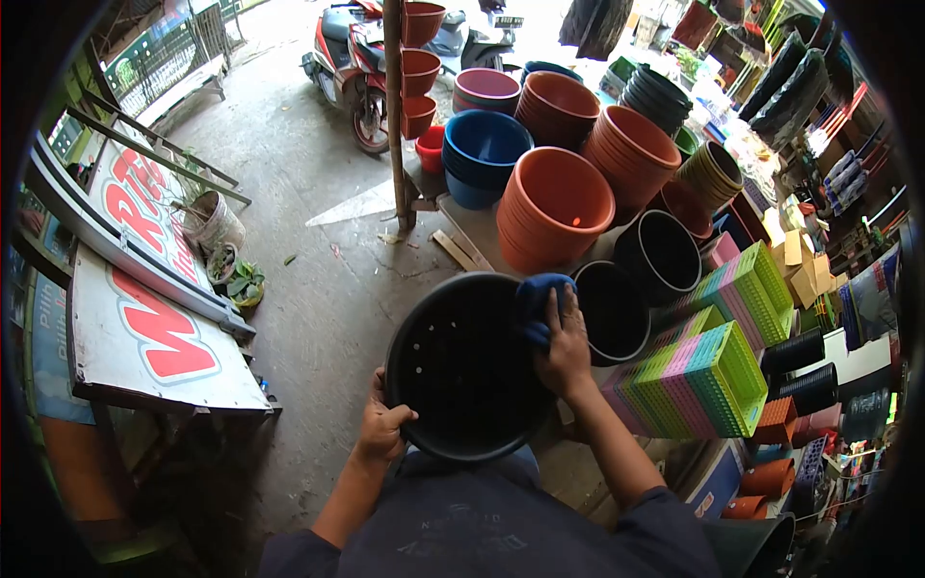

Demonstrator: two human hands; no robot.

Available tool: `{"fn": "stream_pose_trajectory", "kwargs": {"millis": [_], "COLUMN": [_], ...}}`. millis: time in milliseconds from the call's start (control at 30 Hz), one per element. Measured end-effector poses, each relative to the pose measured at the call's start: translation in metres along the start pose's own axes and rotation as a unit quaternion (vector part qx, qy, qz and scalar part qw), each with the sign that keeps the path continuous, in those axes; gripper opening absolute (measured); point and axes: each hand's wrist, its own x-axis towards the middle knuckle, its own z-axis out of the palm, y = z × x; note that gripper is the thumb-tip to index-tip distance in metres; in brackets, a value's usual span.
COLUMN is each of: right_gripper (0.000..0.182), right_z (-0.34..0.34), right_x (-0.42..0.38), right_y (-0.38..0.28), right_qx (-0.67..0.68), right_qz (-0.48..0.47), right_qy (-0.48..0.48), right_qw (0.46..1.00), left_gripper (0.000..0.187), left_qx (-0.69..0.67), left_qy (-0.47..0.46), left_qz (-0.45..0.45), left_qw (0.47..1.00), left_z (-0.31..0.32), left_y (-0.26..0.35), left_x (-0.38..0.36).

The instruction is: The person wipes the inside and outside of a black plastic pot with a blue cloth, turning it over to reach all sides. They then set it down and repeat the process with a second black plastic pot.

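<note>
A round black pot [472, 385] with several small holes in its base is held up in front of my body, its opening facing me. My left hand [383, 424] grips the pot's lower left rim, with the thumb over the edge. At the upper right rim, my right hand [567, 347] presses a blue cloth [540, 303] against the pot. The fingers lie over the cloth, and part of the rim is hidden beneath it.
Stacked orange pots [557, 197], blue pots [485, 144] and black pots [658, 255] stand ahead and right. Colourful stacked baskets [689, 385] are at the right. A wooden post [395, 125] rises ahead, a motorbike [361, 77] behind it. A lettered board [145, 332] is at left.
</note>
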Motion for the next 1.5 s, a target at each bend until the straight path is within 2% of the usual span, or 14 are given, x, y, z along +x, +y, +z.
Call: {"fn": "stream_pose_trajectory", "kwargs": {"millis": [133,267,467,500,600,767,900,933,967,1100,1167,1267,1433,1500], "right_gripper": [0.084,0.087,0.094,0.094,0.089,0.048,0.025,0.025,0.026,0.028,0.028,0.034,0.055,0.06], "right_z": [0.011,0.001,0.039,0.04,0.023,0.025,0.005,0.005,0.005,0.0,-0.005,-0.014,-0.032,-0.038], "right_x": [0.029,0.008,-0.073,-0.079,-0.088,-0.087,-0.07,-0.068,-0.066,-0.056,-0.05,-0.042,-0.036,-0.041], "right_y": [-0.053,-0.127,-0.142,-0.131,-0.092,-0.021,-0.009,-0.006,-0.002,0.002,0.003,0.007,0.0,-0.019], "right_qx": [0.061,0.204,0.389,0.387,0.268,0.051,0.045,0.044,0.062,0.061,0.052,0.017,0.009,0.008], "right_qz": [-0.046,-0.162,-0.244,-0.243,-0.251,-0.323,-0.334,-0.334,-0.335,-0.353,-0.365,-0.357,-0.175,-0.143], "right_qy": [0.065,-0.039,-0.132,-0.126,-0.215,0.03,0.014,0.017,0.013,0.001,-0.008,0.071,-0.037,-0.102], "right_qw": [0.995,0.965,0.879,0.88,0.905,0.945,0.941,0.941,0.94,0.934,0.929,0.931,0.984,0.984], "left_gripper": [0.073,0.055,0.05,0.03,0.04,0.066,0.062,0.056,0.053,0.03,0.024,0.022,0.023,0.032], "left_qx": [0.049,-0.034,-0.062,0.105,0.089,0.052,0.156,0.526,0.793,0.859,0.87,0.823,0.738,0.539], "left_qy": [-0.058,-0.115,-0.024,0.092,0.08,0.055,0.076,0.076,0.062,-0.29,-0.296,-0.257,-0.148,0.015], "left_qz": [-0.013,-0.016,0.025,0.063,0.126,0.046,0.122,0.283,0.39,0.118,0.028,0.134,0.133,0.088], "left_qw": [0.997,0.993,0.997,0.988,0.985,0.996,0.977,0.798,0.464,0.405,0.393,0.488,0.645,0.838], "left_z": [0.0,0.01,-0.011,-0.019,0.008,0.013,0.023,0.025,0.028,0.051,0.021,0.006,-0.005,-0.017], "left_y": [-0.008,-0.008,-0.01,-0.012,-0.002,0.027,0.024,0.027,0.029,0.013,-0.015,-0.023,-0.041,-0.055], "left_x": [0.005,0.02,0.033,0.036,0.04,0.045,0.045,0.044,0.045,0.024,0.036,0.037,0.041,0.054]}}
